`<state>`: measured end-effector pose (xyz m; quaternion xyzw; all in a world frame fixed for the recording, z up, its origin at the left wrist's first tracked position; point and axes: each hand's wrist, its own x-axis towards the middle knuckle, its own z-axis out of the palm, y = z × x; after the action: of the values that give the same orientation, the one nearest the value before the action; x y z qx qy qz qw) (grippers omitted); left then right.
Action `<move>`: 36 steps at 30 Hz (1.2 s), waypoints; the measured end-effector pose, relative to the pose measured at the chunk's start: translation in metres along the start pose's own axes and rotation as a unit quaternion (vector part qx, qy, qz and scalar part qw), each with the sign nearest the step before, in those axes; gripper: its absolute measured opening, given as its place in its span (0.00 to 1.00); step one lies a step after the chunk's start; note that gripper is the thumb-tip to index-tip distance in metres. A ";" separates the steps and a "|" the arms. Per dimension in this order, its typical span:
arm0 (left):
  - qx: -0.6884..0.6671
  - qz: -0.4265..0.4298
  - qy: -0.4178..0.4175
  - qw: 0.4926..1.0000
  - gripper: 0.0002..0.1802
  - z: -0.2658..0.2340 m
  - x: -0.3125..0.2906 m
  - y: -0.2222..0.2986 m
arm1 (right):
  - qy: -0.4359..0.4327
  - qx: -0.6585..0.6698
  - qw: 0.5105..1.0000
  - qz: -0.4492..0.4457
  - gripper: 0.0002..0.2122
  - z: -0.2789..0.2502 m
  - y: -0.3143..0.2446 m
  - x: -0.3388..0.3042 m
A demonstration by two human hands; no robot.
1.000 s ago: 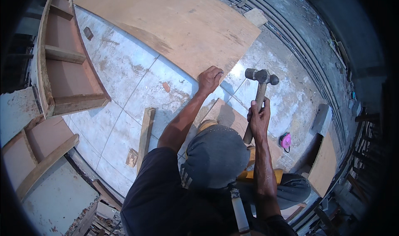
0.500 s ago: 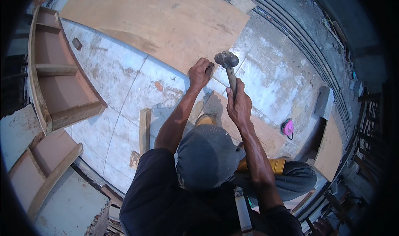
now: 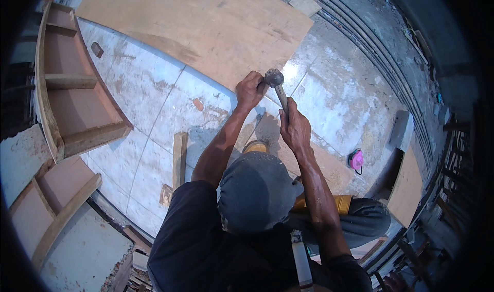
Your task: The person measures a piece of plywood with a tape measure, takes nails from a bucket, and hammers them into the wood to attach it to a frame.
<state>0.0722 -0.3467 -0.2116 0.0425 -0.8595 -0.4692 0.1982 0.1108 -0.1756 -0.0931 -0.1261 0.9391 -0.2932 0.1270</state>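
Hammer (image 3: 274,77) swung beside curled left grip (image 3: 248,90); right grip (image 3: 296,127) wraps handle (image 3: 281,95).

The plywood sheet (image 3: 206,35) over there lies on the tiled floor (image 3: 154,112), ahead of the person (image 3: 221,245). Two compartmented frames (image 3: 71,81) sit off to the left, a small block (image 3: 96,49) between the farther one and the sheet. Long rods (image 3: 383,60) run past on the right.

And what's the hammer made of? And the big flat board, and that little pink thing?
Hammer: head probably metal, dark with a dull gleam; handle likely wood, brown and dull. Board: probably unpainted plywood, tan with streaky grain. Pink thing: maybe plastic, from its bright, even colour, but it's too small to be sure.
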 end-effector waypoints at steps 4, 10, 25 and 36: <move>-0.021 -0.025 -0.002 0.999 0.15 -0.003 0.007 0.009 | 0.049 0.027 0.998 0.030 0.18 -0.006 0.004 -0.008; 0.129 -0.055 0.041 0.989 0.19 -0.047 0.040 -0.026 | 0.100 0.060 0.993 -0.036 0.19 -0.035 -0.012 -0.019; 0.289 0.033 0.040 0.956 0.19 -0.047 0.040 -0.045 | 0.148 0.066 0.983 -0.081 0.21 -0.013 -0.020 -0.017; 0.292 0.011 0.015 0.956 0.20 -0.047 0.050 -0.039 | 0.096 0.071 0.992 -0.028 0.19 -0.003 -0.031 -0.014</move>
<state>0.0401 -0.4182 -0.2060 0.0962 -0.9565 -0.1947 0.1949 0.1274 -0.1941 -0.0705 -0.1143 0.9199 -0.3734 0.0371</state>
